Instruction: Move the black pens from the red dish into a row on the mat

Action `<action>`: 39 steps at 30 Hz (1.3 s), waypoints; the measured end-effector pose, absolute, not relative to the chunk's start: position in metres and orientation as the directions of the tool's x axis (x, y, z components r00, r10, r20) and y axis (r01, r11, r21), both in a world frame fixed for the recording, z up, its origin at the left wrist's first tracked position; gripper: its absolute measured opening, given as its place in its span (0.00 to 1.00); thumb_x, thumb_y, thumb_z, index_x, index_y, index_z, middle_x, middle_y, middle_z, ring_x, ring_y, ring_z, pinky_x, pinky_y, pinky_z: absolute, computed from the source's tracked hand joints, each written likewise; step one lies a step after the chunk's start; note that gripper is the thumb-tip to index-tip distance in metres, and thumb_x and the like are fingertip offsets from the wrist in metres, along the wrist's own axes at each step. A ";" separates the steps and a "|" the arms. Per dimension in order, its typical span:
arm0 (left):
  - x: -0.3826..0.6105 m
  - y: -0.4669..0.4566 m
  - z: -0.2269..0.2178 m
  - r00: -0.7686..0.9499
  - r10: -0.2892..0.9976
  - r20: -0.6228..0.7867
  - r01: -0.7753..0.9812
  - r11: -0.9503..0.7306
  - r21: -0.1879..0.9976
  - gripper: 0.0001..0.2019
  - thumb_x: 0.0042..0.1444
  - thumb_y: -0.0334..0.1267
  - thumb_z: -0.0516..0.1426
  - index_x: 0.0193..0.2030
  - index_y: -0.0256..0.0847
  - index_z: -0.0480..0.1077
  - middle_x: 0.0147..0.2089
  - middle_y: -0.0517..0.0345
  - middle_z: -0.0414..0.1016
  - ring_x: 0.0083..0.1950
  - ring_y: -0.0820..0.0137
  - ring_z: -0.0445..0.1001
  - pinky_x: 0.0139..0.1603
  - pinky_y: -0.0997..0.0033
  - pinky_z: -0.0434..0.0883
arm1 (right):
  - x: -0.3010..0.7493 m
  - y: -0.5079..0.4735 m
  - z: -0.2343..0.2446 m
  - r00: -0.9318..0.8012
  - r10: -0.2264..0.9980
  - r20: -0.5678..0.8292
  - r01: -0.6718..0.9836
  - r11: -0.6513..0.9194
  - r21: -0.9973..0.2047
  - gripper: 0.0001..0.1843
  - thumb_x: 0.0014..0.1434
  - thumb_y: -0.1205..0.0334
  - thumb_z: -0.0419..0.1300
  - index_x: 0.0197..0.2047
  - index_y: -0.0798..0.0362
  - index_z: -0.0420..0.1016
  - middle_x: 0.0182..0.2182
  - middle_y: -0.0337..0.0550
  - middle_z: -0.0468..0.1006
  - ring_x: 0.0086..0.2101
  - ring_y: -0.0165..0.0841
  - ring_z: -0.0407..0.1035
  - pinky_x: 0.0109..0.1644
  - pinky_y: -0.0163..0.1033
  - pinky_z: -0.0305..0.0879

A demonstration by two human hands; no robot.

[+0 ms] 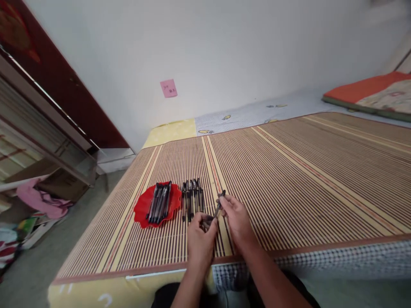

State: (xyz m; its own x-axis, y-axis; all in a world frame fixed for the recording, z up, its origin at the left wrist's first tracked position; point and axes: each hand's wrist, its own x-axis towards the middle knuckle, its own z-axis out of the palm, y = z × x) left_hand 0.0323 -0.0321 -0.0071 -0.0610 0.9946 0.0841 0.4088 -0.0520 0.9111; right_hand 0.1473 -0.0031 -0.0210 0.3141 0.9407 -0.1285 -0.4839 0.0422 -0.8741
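Note:
Both hands hold one dark pen (219, 206) over the striped bamboo mat (289, 179). My left hand (199, 239) is closed around its lower end. My right hand (235, 216) pinches its upper part, near the tip. Just left of the hands, several dark pens (192, 197) lie side by side on the mat. Farther left, a red scalloped plate (143, 209) carries several more pens (159, 202).
The mat covers a bed whose front edge (289, 252) runs just below my hands. A folded orange and patterned blanket (372, 92) lies at the far right. A white wall with a pink note (168, 88) stands behind. Clutter and a cabinet (41, 128) fill the left floor.

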 end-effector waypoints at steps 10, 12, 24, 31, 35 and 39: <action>0.033 -0.036 -0.010 0.015 0.982 0.191 0.505 -0.172 0.846 0.08 0.60 0.43 0.55 0.33 0.43 0.68 0.30 0.61 0.71 0.31 0.68 0.69 0.35 0.70 0.64 | 0.140 -0.006 -0.023 0.229 0.967 -0.110 -0.445 0.003 -0.896 0.21 0.40 0.48 0.75 0.25 0.53 0.73 0.20 0.32 0.68 0.23 0.27 0.60 0.26 0.33 0.55; 0.033 -0.037 -0.010 0.046 0.984 0.173 0.480 -0.174 0.860 0.08 0.61 0.43 0.55 0.33 0.43 0.68 0.29 0.62 0.70 0.31 0.69 0.68 0.34 0.72 0.63 | 0.141 -0.006 -0.026 0.230 0.964 -0.134 -0.481 -0.007 -0.877 0.20 0.42 0.48 0.75 0.27 0.53 0.73 0.19 0.32 0.67 0.21 0.26 0.58 0.24 0.33 0.54; 0.037 -0.039 -0.006 0.034 0.992 0.117 0.402 -0.121 0.908 0.08 0.59 0.41 0.55 0.31 0.41 0.68 0.25 0.65 0.65 0.28 0.72 0.63 0.30 0.74 0.59 | 0.163 0.003 -0.023 0.335 0.908 -0.251 -0.805 0.137 -0.576 0.13 0.45 0.58 0.72 0.33 0.53 0.77 0.28 0.40 0.78 0.29 0.30 0.70 0.33 0.34 0.69; 0.033 -0.036 -0.006 -0.024 0.989 0.149 0.414 -0.126 0.901 0.06 0.57 0.40 0.57 0.31 0.42 0.67 0.26 0.66 0.66 0.28 0.72 0.64 0.30 0.74 0.60 | 0.148 -0.008 -0.017 0.136 0.985 -0.109 -0.598 -0.006 -0.802 0.15 0.52 0.49 0.68 0.30 0.53 0.77 0.20 0.34 0.69 0.20 0.25 0.58 0.22 0.31 0.51; 0.031 -0.036 -0.008 -0.024 0.987 0.161 0.482 -0.129 0.867 0.04 0.56 0.38 0.58 0.34 0.43 0.68 0.28 0.65 0.69 0.30 0.71 0.67 0.32 0.73 0.62 | 0.146 -0.009 -0.018 0.166 0.983 -0.078 -0.452 0.006 -0.892 0.18 0.48 0.47 0.71 0.26 0.52 0.73 0.15 0.29 0.61 0.17 0.24 0.51 0.21 0.33 0.44; 0.030 -0.037 -0.008 -0.007 0.984 0.180 0.537 -0.148 0.830 0.06 0.56 0.37 0.60 0.41 0.43 0.69 0.32 0.62 0.74 0.32 0.69 0.72 0.35 0.72 0.65 | 0.146 -0.008 -0.021 0.169 0.982 -0.081 -0.422 -0.002 -0.907 0.19 0.46 0.46 0.72 0.24 0.52 0.73 0.15 0.30 0.61 0.18 0.25 0.51 0.21 0.34 0.44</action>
State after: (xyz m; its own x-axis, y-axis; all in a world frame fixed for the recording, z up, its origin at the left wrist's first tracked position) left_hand 0.0296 -0.0373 -0.0082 -0.0069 0.9837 0.1800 0.5372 -0.1481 0.8303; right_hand 0.1462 -0.0079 -0.0213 0.1686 0.9823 -0.0810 -0.4217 -0.0024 -0.9067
